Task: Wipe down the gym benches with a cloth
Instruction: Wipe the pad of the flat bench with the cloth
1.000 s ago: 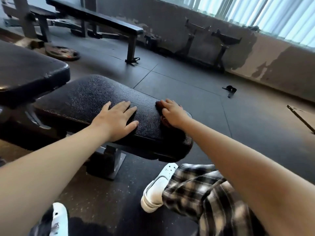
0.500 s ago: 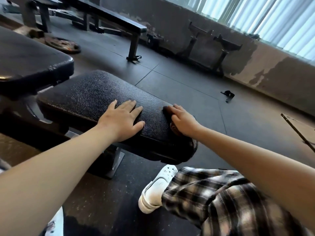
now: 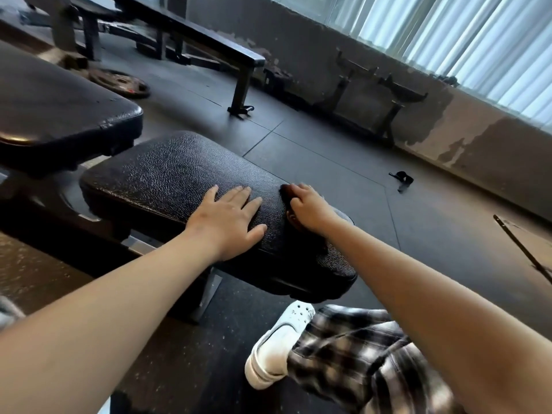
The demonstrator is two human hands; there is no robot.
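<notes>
My white perforated rubber clog [image 3: 277, 348] is planted on the floor just below the pad's end, so I can lean in. My left hand [image 3: 227, 222] lies flat, fingers spread, on the black pebble-grained vinyl seat pad [image 3: 167, 174], I judge to brace my weight. My right hand [image 3: 310, 209] curls over a dark bunched cloth [image 3: 286, 194], pressing it onto the pad's far edge. That grain probably traps grime. Beyond sits a smoother black backrest pad [image 3: 59, 115]. Farther off, a long flat black steel-legged bench [image 3: 209, 43] awaits wiping.
</notes>
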